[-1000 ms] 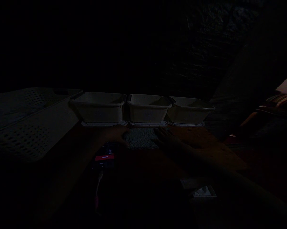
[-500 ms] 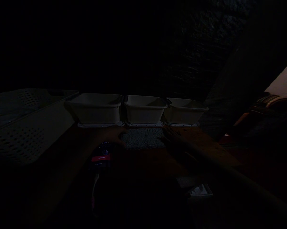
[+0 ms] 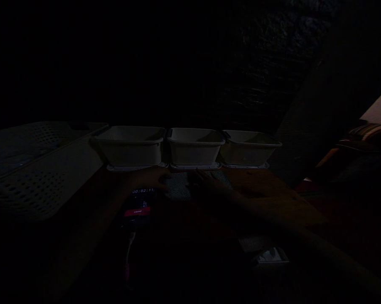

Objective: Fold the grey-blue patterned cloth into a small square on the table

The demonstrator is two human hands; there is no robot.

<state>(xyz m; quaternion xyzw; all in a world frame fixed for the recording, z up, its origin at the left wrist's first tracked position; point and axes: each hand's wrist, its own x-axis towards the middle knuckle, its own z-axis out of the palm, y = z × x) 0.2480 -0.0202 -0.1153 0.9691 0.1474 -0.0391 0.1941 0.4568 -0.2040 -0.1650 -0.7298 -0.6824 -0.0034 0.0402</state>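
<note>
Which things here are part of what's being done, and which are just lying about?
In use, it seems:
grey textured sheet, under the right hand, beside the left hand

Apparently lying about:
lit phone with cable
three pale bins
perforated basket
small tray-like object

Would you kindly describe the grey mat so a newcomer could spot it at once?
Find the row of three pale tubs along the wooden table. In front of the middle tub lies the grey mat, the left hand by its left edge and the right hand over its right part. Flat and textured, it differs from the deep tubs and the lit phone.
</note>
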